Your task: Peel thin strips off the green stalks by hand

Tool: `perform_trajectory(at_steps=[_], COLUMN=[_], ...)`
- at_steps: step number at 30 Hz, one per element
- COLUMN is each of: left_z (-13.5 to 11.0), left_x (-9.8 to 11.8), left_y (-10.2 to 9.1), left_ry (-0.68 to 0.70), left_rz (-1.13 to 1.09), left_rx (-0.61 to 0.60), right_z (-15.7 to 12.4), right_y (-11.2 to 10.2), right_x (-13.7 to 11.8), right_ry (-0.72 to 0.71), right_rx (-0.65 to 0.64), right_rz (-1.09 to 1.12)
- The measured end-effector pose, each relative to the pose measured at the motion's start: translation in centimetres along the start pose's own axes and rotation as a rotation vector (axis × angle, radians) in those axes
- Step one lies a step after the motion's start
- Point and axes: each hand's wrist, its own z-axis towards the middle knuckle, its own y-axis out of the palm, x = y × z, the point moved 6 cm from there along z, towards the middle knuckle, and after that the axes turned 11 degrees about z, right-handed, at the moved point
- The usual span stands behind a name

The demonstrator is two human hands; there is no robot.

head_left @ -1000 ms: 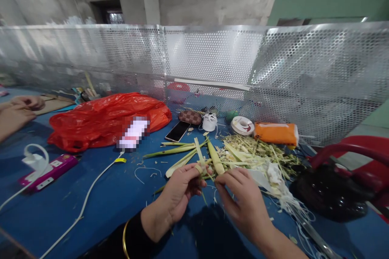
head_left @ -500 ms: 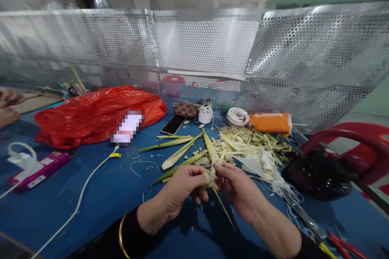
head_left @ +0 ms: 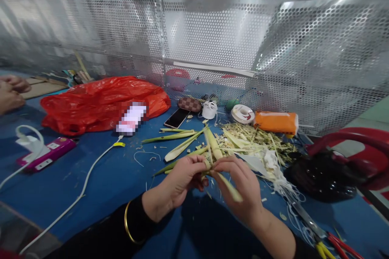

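My left hand (head_left: 182, 176) pinches a pale green leaf strip (head_left: 230, 188) between thumb and fingers, above the near middle of the table. From the other side my right hand (head_left: 244, 184) grips the same strip, its fingertips almost touching my left thumb. One end of the strip slants down to the right across my right palm; the part between the fingers is largely hidden. Just beyond my hands lie a broad pale leaf piece (head_left: 215, 145), a longer cut leaf (head_left: 182, 146) and several narrow green leaves (head_left: 170, 135).
Leaf scraps (head_left: 261, 139) are heaped behind my right hand, near white threads (head_left: 275, 174). A dark kettle (head_left: 325, 178) and red-handled pliers (head_left: 337, 245) are on the right. Leftward are a red plastic bag (head_left: 82, 105), a charging phone (head_left: 132, 118), a purple power strip (head_left: 54, 151) and another person's hands (head_left: 12, 93).
My right hand has turned so its back faces up more, and the strip's end now lies over its palm. The view has shifted slightly, moving the table things a little right.
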Motion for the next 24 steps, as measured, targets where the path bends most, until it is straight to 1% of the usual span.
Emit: perform_trajectory(at_steps=[1,3,8,12,14,16,19,22,24], left_z=[0.0,0.0,-0.2,-0.3,-0.3,-0.4,-0.4,-0.4,-0.3], left_x=[0.0,-0.1,0.1,0.2,0.3,0.4,0.4,0.3,0.3], left_y=[0.0,0.0,0.4,0.6,0.7,0.7,0.8,0.6,0.4], left_ry=[0.006,0.006,-0.027,-0.061,-0.066,-0.054,-0.013,0.013,0.023], left_rz=[0.005,0.004,-0.046,-0.171,-0.236,-0.255,-0.171,-0.083,-0.057], left_rx=[0.002,-0.002,-0.057,-0.117,-0.125,-0.125,-0.1,-0.015,0.03], right_z=[-0.1,-0.3,-0.4,-0.4,-0.4,-0.5,-0.5,-0.5,-0.5], right_y=[0.2,0.5,0.3,0.1,0.1,0.0,0.0,0.0,-0.1], right_x=[-0.2,-0.2,0.6,0.9,1.2,1.5,1.7,1.8,2.0], right_ry=[-0.037,-0.036,0.069,0.104,0.139,0.189,0.233,0.261,0.308], right_rx=[-0.042,-0.082,-0.03,-0.004,0.005,0.014,0.021,0.028,0.036], right_rz=[-0.034,-0.059,-0.032,-0.096,-0.113,-0.115,-0.117,-0.119,-0.086])
